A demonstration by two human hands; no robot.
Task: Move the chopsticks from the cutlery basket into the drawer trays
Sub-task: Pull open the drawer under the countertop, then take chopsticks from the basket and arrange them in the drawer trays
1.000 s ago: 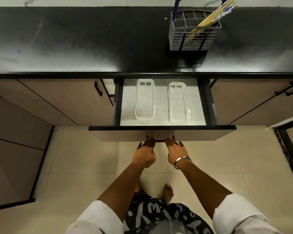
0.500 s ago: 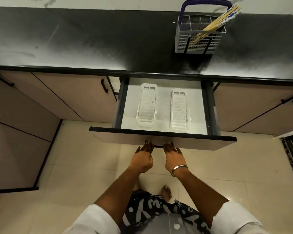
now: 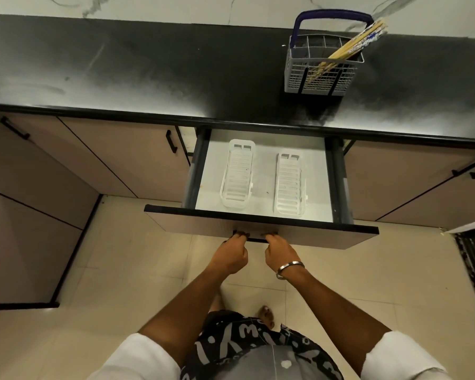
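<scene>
Here the drawer (image 3: pixel 261 227) stands pulled out beneath a dark, glossy stone counter (image 3: pixel 148 78), and both hands are at its front. The left hand (image 3: pixel 231 256) and the right hand (image 3: pixel 280 253) have their fingers curled over the slim black handle (image 3: pixel 254 238) on the drawer's pale, wood-look front panel, side by side and nearly touching. A plain metal bangle (image 3: pixel 290 268) circles the right wrist.

Inside, on the smooth grey-white drawer floor, lie two long, narrow trays of white plastic with ribbed, slotted bottoms: the left tray (image 3: pixel 237 174) and the right tray (image 3: pixel 289 185), set parallel and apart, both holding nothing.

The chopsticks (image 3: pixel 351 49) are not in the drawer. They stand as a slanted bundle of pale wooden sticks in the cutlery basket (image 3: pixel 320 75), leaning toward its far right corner. The basket is a boxy grey plastic grid with a curved blue handle, well back on the counter near the white marbled wall (image 3: pixel 176 8).

Beige cabinet fronts with black bar pulls flank the drawer, over glossy cream floor tiles (image 3: pixel 395 270).
</scene>
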